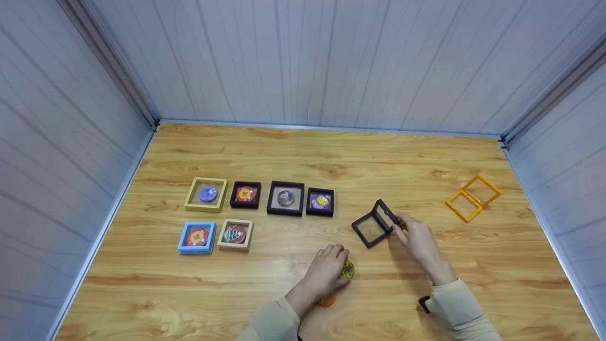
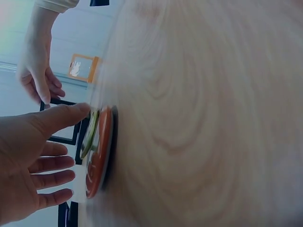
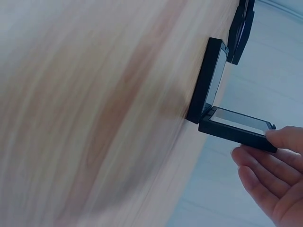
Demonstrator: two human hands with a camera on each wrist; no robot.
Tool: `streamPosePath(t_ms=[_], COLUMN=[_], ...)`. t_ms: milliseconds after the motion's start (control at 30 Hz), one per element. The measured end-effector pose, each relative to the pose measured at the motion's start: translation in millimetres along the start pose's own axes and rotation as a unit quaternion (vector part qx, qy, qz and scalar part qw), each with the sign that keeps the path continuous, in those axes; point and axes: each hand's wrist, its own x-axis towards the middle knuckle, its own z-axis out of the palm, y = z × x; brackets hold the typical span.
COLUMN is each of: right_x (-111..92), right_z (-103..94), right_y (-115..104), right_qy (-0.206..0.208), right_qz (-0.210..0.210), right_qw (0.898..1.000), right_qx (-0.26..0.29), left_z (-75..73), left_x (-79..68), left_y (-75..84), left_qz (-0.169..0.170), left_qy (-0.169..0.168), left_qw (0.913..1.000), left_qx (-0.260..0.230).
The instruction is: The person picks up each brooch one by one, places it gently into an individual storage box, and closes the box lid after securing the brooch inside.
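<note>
My right hand (image 1: 419, 239) pinches the raised half of a black hinged display case (image 1: 370, 230) between thumb and fingers. The other half of that case lies flat on the table, and a clear film fills each frame, as the right wrist view shows too. My left hand (image 1: 323, 270) hovers at a round yellow-green badge (image 1: 348, 270), partly covering it. In the left wrist view its thumb and fingers are spread apart beside the badge (image 2: 90, 135). An orange round badge (image 1: 327, 300) lies on the table close to it, partly hidden under the left hand and wrist.
On the left stand several closed display cases with round badges inside: a yellow one (image 1: 189, 201), a blue one (image 1: 182, 246), a beige one (image 1: 248, 241) and black ones (image 1: 271, 199). An open orange case (image 1: 478, 201) lies at the right. Panel walls (image 1: 303, 61) enclose the wooden table.
</note>
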Motion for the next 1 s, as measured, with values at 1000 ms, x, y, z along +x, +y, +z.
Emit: streamPosePath(t_ms=[1000], right_x=[-14.1], right_z=[11.3], right_y=[-17.7], right_qy=[-0.004], right_qz=[-0.026], right_qw=[0.999], right_qx=[0.019], left_z=[3.8], left_x=[3.9], left_y=[4.6], left_qz=[0.044], left_qy=[0.000], left_qw=[0.9989], left_qx=[0.018])
